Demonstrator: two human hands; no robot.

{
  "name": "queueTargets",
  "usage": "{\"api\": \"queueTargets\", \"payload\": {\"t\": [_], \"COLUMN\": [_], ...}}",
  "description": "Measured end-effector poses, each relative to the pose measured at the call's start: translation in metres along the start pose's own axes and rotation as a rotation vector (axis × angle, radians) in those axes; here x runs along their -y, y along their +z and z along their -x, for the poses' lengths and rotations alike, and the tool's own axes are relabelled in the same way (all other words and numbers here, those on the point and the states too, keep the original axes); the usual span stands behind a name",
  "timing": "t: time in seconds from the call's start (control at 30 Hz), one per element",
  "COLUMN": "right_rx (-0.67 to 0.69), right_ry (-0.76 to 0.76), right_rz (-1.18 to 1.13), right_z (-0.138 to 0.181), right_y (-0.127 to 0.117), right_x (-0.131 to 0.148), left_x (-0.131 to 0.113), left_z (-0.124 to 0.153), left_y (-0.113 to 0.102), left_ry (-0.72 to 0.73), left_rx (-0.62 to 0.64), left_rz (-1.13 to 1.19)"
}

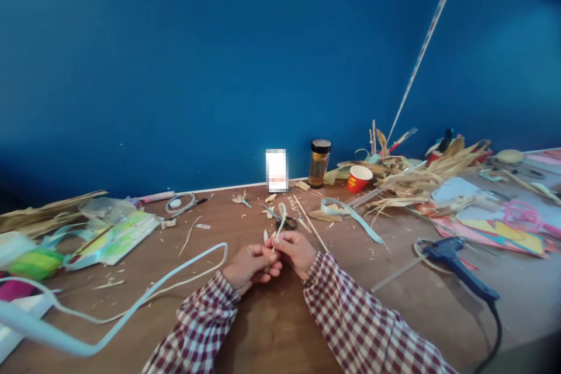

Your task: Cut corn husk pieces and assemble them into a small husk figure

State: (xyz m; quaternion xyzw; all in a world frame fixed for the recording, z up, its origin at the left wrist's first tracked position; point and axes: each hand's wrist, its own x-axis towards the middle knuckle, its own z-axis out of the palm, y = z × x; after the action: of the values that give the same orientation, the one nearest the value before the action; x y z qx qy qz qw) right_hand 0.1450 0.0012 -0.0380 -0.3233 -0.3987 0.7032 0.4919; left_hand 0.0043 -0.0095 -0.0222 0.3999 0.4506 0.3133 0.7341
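My left hand [253, 267] and my right hand [296, 251] meet over the front middle of the table, both closed with fingertips pinched together. Between them is a thin pale strip [281, 219], probably plant fibre or husk, which curls up above the right fingers. Its lower end goes down between the fingertips of both hands. A small pale pointed piece [265, 236] sticks up by the left fingertips. Just beyond the hands lie scissors [287, 222] with dark handles, partly behind the strip. A thin straight stick [310, 224] lies beside my right hand.
A blue glue gun [462, 266] with its cord lies at right. Behind stand a lidded jar [319, 165], a red paper cup [359, 179] and heaped dry husks [421, 184]. At left, a pale blue cable [153, 292] loops near my left forearm, beside a painted sheet [131, 238].
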Motion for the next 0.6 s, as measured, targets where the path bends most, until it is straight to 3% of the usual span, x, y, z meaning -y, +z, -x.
{"api": "queueTargets", "payload": {"t": [0.3,0.47,0.6], "right_rx": [-0.078,-0.126,-0.15], "right_ry": [-0.02,-0.041,-0.048], "right_rz": [-0.057,-0.073,-0.027], "right_z": [-0.0023,-0.005,-0.0053], "right_y": [-0.0011,-0.0041,-0.005], "right_x": [-0.0021,-0.0062,-0.0077], "left_x": [-0.0005,0.0004,0.0036], "left_z": [0.0003,0.001,-0.0001], "left_y": [0.0053,0.0065,0.0065], "left_ry": [0.014,-0.035,0.027], "left_rx": [-0.068,0.0,0.03], "left_rz": [-0.101,-0.119,-0.223]}}
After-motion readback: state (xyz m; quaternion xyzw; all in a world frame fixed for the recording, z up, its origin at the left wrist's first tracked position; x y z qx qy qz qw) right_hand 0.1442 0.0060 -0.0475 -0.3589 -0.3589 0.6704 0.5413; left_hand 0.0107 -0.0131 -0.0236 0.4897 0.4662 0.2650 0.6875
